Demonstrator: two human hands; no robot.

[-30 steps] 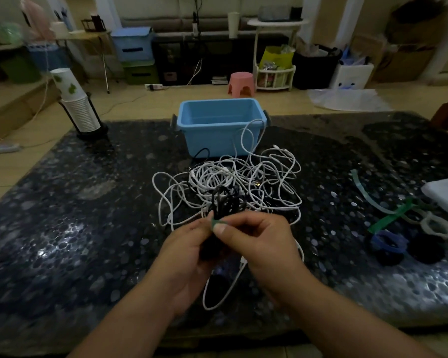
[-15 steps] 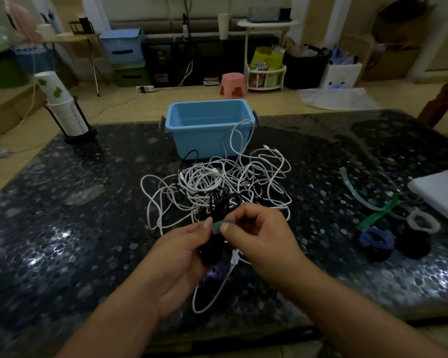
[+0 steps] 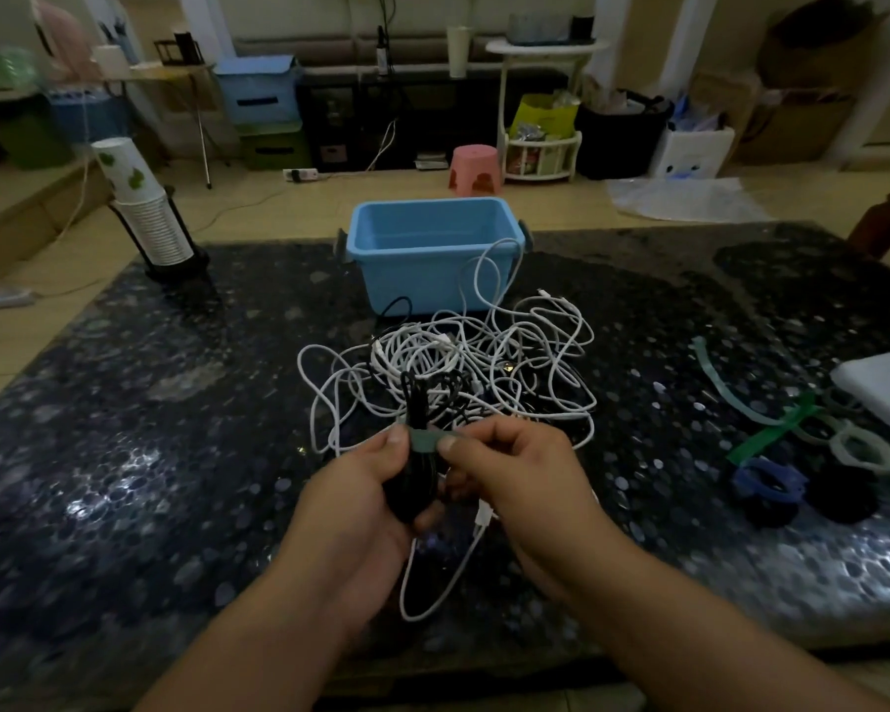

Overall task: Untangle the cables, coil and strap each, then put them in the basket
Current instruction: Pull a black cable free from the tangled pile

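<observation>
Above the dark pebble-patterned worktop [image 3: 124,454], the left hand [image 3: 361,506] gripped a coiled black cable [image 3: 416,480] while the right hand [image 3: 515,475] pinched a grey-green strap [image 3: 425,438] around it. A slipping strap could let the coil spring loose into the tangled white cables [image 3: 463,362] before the empty blue plastic basket [image 3: 432,259].

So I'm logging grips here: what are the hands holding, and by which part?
The left hand grips the coiled black cable round its lower half; the right hand pinches the green strap wrapped round the coil's middle.
</observation>
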